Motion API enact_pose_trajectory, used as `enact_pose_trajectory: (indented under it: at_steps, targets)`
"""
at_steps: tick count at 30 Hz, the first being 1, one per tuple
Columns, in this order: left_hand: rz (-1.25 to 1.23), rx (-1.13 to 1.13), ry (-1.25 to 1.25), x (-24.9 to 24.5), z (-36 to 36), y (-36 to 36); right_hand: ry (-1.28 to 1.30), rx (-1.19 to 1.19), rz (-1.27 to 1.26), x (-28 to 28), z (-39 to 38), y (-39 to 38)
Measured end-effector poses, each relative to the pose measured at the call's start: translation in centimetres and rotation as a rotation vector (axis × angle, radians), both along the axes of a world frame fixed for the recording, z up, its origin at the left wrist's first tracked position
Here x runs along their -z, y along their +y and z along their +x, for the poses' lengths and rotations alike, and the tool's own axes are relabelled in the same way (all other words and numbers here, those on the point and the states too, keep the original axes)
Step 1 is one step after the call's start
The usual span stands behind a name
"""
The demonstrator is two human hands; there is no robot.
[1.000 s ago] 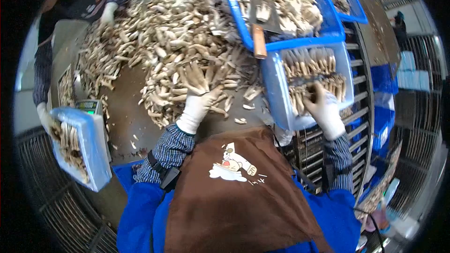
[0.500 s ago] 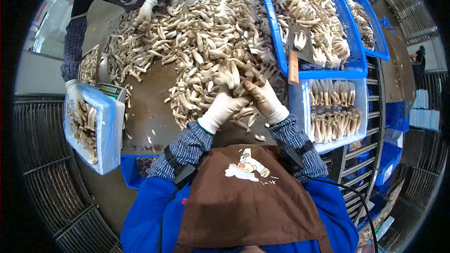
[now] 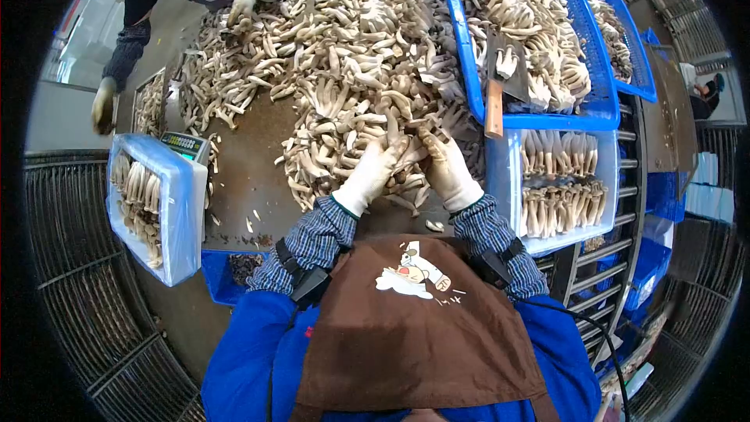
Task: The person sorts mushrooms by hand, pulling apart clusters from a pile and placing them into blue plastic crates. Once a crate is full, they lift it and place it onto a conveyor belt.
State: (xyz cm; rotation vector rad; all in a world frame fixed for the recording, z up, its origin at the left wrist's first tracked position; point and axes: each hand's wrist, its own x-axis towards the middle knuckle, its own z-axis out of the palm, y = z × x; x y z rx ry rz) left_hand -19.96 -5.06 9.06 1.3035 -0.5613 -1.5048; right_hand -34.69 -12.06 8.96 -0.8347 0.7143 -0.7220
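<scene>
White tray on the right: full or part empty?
Partly filled: two rows of mushrooms lie in the white tray, bare bottom showing beside them.

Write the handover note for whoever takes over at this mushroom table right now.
Left hand: gloved, fingers in the near edge of the mushroom pile; grip unclear.
Right hand: gloved, close beside it in the same pile; grip unclear.
Done: two rows of mushrooms lie in the white tray at the right.
Cleaver rests on the blue crate.
Left: a large pile lies loose on the table.
</scene>
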Motion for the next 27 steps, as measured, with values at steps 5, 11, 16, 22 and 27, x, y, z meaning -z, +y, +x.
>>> enact_pose_trajectory:
  at_steps: [5,11,16,22,27]
  targets:
    - [0.036,0.054,0.154,0.6,1.8,0.3,-0.348,0.12,0.29,2.1,-2.0,-0.1]
    - [-0.136,0.122,-0.657,-5.8,1.6,-0.3,0.042,0.335,0.024,-5.9,-5.5,3.3]
    - [-0.001,0.16,-0.534,-2.7,7.0,-2.3,0.463,0.727,-0.194,-7.0,-17.3,5.4]
    - [-0.135,0.028,-0.932,-1.3,8.5,-2.8,1.601,0.516,-0.405,-6.0,-28.3,5.2]
    - [-0.009,-0.148,-1.568,2.4,13.9,-2.1,1.763,0.365,-0.548,-6.0,-28.8,5.7]
